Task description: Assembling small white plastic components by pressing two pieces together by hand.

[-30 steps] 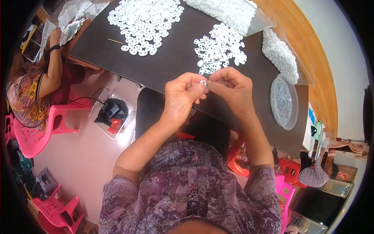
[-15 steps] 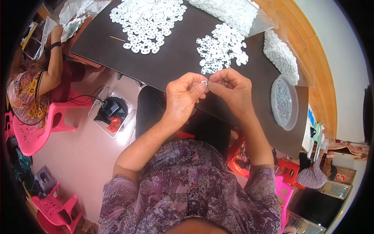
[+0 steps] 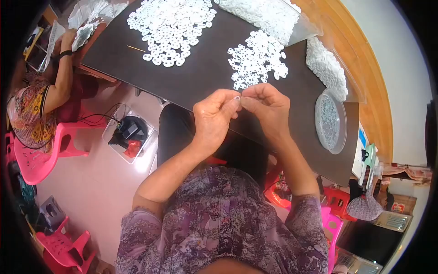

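Over the table's near edge my left hand [image 3: 213, 112] is closed in a pinch on a small white plastic piece [image 3: 237, 97], mostly covered by the fingertips. My right hand [image 3: 268, 102] meets it from the other side, thumb and fingers pressed together. What the right fingertips hold, if anything, is hidden. Just beyond the hands lies a loose pile of small white plastic pieces [image 3: 255, 59]. Farther left spreads a bigger heap of white oval pieces with holes [image 3: 171, 29].
On the dark table [image 3: 137, 73] lie a thin yellowish stick [image 3: 136, 48], a clear round dish [image 3: 343, 130] of small shiny parts, and two bags of white pieces [image 3: 264, 17] [image 3: 326, 66]. At left another person [image 3: 34, 109] sits near a pink chair [image 3: 43, 157] and a floor tray [image 3: 150, 134].
My right fingertips have closed in against the white piece, covering more of it. The whole view has shifted slightly; the piles look unchanged.
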### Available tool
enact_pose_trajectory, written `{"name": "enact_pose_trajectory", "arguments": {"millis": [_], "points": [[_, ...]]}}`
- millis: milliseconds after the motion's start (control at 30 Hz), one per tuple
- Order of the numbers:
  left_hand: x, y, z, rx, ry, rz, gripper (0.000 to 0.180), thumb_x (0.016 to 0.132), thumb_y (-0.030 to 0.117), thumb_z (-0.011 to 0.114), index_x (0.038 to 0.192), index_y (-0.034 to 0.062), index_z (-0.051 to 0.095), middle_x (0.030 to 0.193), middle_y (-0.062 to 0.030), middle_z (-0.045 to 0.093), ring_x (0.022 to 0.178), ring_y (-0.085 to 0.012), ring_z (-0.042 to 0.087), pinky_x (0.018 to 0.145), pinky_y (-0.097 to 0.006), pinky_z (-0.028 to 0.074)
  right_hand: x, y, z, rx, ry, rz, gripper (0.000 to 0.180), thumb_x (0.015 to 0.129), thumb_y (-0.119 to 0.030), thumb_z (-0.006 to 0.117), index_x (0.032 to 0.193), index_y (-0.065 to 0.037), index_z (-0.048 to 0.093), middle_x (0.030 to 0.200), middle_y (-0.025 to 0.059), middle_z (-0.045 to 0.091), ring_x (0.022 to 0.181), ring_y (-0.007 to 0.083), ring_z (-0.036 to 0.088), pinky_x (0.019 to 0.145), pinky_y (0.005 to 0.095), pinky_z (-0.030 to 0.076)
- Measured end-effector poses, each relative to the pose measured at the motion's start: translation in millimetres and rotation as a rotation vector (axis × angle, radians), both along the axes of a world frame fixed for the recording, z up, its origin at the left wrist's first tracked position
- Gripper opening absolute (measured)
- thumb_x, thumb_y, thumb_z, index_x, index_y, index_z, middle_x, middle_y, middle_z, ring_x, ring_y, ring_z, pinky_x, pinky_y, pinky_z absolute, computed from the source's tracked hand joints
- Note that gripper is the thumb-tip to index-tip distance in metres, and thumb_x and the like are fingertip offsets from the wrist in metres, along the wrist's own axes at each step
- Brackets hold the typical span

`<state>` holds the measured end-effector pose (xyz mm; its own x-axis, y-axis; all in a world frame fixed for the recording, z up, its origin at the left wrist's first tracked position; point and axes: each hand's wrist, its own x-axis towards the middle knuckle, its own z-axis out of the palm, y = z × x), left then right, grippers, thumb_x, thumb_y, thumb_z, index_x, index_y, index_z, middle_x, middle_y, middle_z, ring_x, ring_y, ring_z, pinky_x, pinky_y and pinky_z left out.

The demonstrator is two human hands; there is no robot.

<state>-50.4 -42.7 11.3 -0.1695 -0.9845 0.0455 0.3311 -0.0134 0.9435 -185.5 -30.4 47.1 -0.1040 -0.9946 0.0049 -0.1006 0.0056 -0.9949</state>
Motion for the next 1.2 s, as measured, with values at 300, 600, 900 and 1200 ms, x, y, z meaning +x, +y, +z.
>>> {"name": "enact_pose_trajectory", "arguments": {"millis": [300,600,900,1200], "points": [[-1,-1,-5,-0.002,-0.029,-0.014,0.010,0.084,0.001,0.059,0.092,-0.0022,0.064,0.071,-0.0016,0.061,0.062,-0.0061,0.055,0.054,-0.019,0.044,1,1,-1,-0.037,0.113,-0.045,0.012,0.078,0.003,0.064,0.089,0.001,0.062,0.082,0.0048,0.063,0.073,0.0103,0.061,0.068,0.0224,0.049],[-3,1,-2,0.059,0.069,0.009,0.010,0.087,0.000,0.055,0.092,-0.0021,0.062,0.075,-0.0014,0.061,0.063,-0.0050,0.054,0.055,-0.018,0.043,10,1,-6,-0.124,0.276,-0.096,0.009,0.078,0.003,0.063,0.087,0.002,0.062,0.081,0.0034,0.063,0.074,0.0078,0.059,0.068,0.0209,0.048],[-10,-2,-4,0.011,0.094,0.016,0.009,0.088,0.002,0.056,0.093,-0.0032,0.061,0.077,-0.0023,0.060,0.065,-0.0052,0.052,0.058,-0.019,0.044,0,-4,-19,-0.236,0.446,-0.062,0.002,0.082,0.001,0.058,0.082,0.000,0.056,0.076,0.0028,0.058,0.069,0.0080,0.055,0.064,0.0217,0.044],[-12,-5,-8,0.014,0.107,0.031,0.011,0.089,0.005,0.056,0.095,-0.0034,0.061,0.078,-0.0024,0.061,0.065,-0.0054,0.053,0.057,-0.018,0.043,2,-8,-19,-0.334,0.565,-0.035,0.002,0.081,-0.002,0.059,0.082,-0.002,0.057,0.077,0.0040,0.051,0.073,0.0123,0.053,0.065,0.0262,0.043]]}}
